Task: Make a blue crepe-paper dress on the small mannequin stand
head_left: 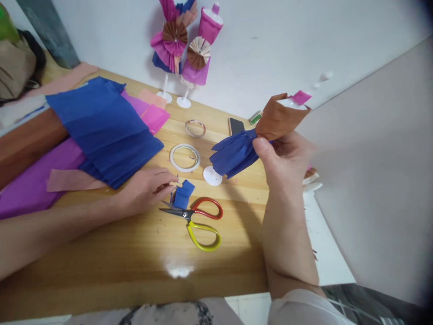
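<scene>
My right hand (286, 155) is raised over the table, its fingers wrapped round the waist of a miniature dress form (284, 118). The form is tilted and dressed in a brown paper bodice and a pleated blue paper skirt (233, 153). Its round white base (213, 176) shows below the skirt. Low over the tabletop, my left hand (147, 189) has its fingers drawn together in a pinch; whatever is at the fingertips is too small to name. Beside those fingertips lies a folded blue paper scrap (183, 195). Scissors (186, 215) with one red and one yellow handle lie just below it, blades slightly apart.
Two dressed forms (175, 38) (203, 49) stand against the wall. Blue paper sheets (108, 131) cover brown, purple and pink ones at left. Two tape rolls (185, 158) (195, 128) lie mid-table. A dark phone-like object (236, 126) lies behind the skirt.
</scene>
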Available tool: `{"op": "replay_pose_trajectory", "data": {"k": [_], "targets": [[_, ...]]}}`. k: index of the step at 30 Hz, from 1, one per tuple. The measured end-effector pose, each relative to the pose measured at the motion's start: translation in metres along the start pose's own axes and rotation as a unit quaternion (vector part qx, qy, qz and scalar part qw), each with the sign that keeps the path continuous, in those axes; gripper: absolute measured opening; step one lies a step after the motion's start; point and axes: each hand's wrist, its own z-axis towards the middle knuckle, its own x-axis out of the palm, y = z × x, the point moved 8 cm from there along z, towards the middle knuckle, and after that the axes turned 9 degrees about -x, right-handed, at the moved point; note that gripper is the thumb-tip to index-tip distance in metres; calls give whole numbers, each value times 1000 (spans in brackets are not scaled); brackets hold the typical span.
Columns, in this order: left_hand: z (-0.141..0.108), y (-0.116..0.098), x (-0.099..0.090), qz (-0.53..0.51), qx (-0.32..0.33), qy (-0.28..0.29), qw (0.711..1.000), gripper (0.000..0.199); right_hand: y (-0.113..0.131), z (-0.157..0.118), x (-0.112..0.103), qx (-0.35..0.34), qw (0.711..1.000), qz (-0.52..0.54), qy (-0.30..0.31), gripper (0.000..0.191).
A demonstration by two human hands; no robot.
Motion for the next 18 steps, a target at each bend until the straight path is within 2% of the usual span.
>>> {"op": "replay_pose_trajectory", "data": {"k": [5, 8, 12, 15, 18], "targets": [[-10, -25, 26, 65, 159, 71, 983, 37, -1, -1, -1, 9, 1000, 5, -7, 26], [-15, -28, 30, 55, 191, 58, 978, 23, -2, -2, -3, 15, 1000, 5, -16, 27], [-11, -18, 23, 72, 147, 30, 986, 24, -4, -3, -4, 21, 999, 11, -24, 28], [-4, -3, 12, 135, 66, 2, 989, 24, -6, -3, -4, 23, 999, 16, -24, 31], [1, 8, 1, 211, 2, -15, 977, 21, -10, -3, -3, 30, 999, 30, -3, 31]]}}
